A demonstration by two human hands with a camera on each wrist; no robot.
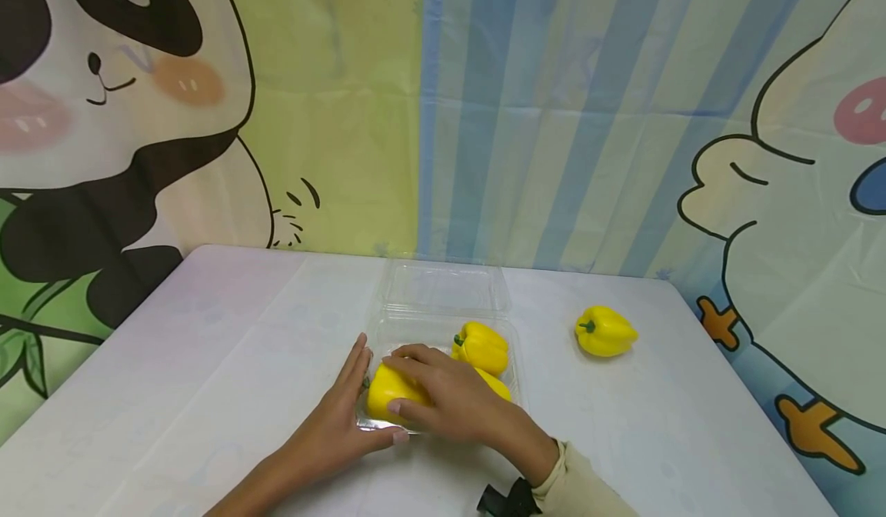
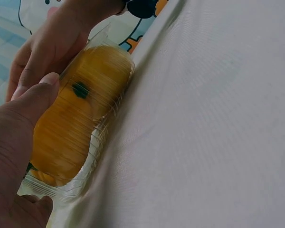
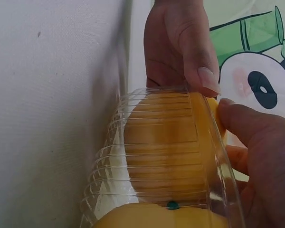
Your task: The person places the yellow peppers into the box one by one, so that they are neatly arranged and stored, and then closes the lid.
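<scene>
A clear plastic clamshell box [image 1: 515, 348] lies with its lid [image 1: 444, 288] folded back, away from me. My right hand [image 1: 460, 394] reaches over the box and grips a yellow bell pepper [image 1: 389, 394] in its near left part, thumb in front and fingers over the top. My left hand [image 1: 332, 425] rests against the box's left side with long, straight fingers. Its thumb [image 2: 31, 102] stretches along the near rim. Two more yellow peppers are in the box: one at the back right [image 1: 483, 348], one at the front right [image 1: 495, 384], partly hidden by my right hand.
Another yellow bell pepper [image 1: 606, 331] lies on the white-covered table [image 1: 208, 363], to the right of the box. Behind the table hangs a cartoon-printed curtain [image 1: 554, 117]. A black strap [image 1: 508, 499] shows near my right sleeve [image 1: 581, 486].
</scene>
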